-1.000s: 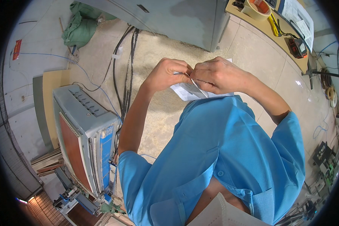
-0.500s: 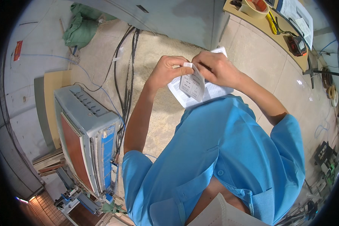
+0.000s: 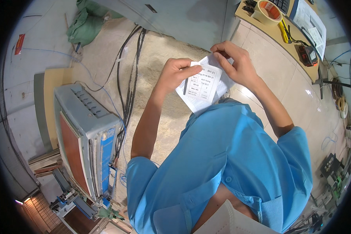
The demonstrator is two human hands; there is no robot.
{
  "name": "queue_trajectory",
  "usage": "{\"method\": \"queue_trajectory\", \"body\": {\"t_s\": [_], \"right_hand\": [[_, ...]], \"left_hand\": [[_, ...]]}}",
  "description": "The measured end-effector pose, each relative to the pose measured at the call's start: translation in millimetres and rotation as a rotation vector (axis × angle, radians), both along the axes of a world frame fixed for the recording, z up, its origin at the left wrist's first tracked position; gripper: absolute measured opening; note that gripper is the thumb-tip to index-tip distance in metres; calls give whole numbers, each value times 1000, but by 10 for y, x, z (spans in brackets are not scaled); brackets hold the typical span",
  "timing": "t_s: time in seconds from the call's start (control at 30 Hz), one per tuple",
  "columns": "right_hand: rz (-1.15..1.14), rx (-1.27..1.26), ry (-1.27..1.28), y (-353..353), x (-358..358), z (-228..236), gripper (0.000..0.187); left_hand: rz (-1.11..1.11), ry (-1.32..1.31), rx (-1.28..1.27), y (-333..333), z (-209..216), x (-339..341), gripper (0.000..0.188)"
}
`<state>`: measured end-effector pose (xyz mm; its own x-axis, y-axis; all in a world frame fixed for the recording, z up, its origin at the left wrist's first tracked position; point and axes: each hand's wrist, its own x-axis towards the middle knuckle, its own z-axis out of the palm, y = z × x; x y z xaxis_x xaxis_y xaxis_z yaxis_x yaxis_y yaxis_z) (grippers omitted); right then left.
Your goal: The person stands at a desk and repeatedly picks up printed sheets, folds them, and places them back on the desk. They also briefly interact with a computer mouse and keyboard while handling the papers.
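Note:
A small white printed label [image 3: 203,84] faces up, pinched at its upper left corner between the thumb and fingers of my left hand [image 3: 177,74]. Beneath it lies a white sheet with fine printed lines [image 3: 223,86], angled across and reaching toward my knee. My left hand's hold covers the near corner of both. Over the sheet's upper right edge hovers my right hand [image 3: 238,64], its fingers bent and the thumb and forefinger apart. Nothing shows between those fingertips; whether the hand touches the sheet is hard to see.
A grey metal case [image 3: 87,113] stands at the left beside black cables [image 3: 130,85]. At upper right, a table [image 3: 257,27] bears a tape roll [image 3: 267,12], a yellow cutter [image 3: 284,32], a tape measure [image 3: 307,55] and papers. A grey cabinet [image 3: 187,19] stands ahead.
The label, folded upright before, now lies flatter and opened out. My right hand has let go of it and moved up and right; my left hand keeps its hold.

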<state>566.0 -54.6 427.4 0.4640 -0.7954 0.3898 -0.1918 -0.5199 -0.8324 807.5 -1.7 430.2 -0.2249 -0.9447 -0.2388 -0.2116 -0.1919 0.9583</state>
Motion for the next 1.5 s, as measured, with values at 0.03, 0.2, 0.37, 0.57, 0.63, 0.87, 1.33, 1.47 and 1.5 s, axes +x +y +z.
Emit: {"method": "queue_trajectory", "body": {"t_s": [0.03,0.2,0.37,0.57,0.63,0.87,1.33,1.47,1.5], "right_hand": [[4,-54,-22,43,-36,32,18],[-20,-422,233,102,17,76,19],[-51,-517,283,92,39,41,19],[59,-656,437,19,-47,60,17],[98,-691,451,-12,-63,57,16],[82,-716,362,-60,-1,-20,19],[-100,-690,279,14,156,-450,20],[-86,-624,261,1,163,-562,20],[-85,-587,264,-9,176,-592,19]], "left_hand": [[18,-54,3,9,19,-21,24],[60,-101,-70,-10,66,-164,25],[2,-132,-98,-40,114,-223,22],[-122,-312,-69,-114,183,-246,19],[-144,-303,-100,-134,176,-253,20],[-54,-70,3,-124,53,-244,22],[175,-659,-136,-75,-19,-465,28],[185,-597,-95,-95,-89,-458,27],[184,-658,-107,-97,-112,-462,28]]}}
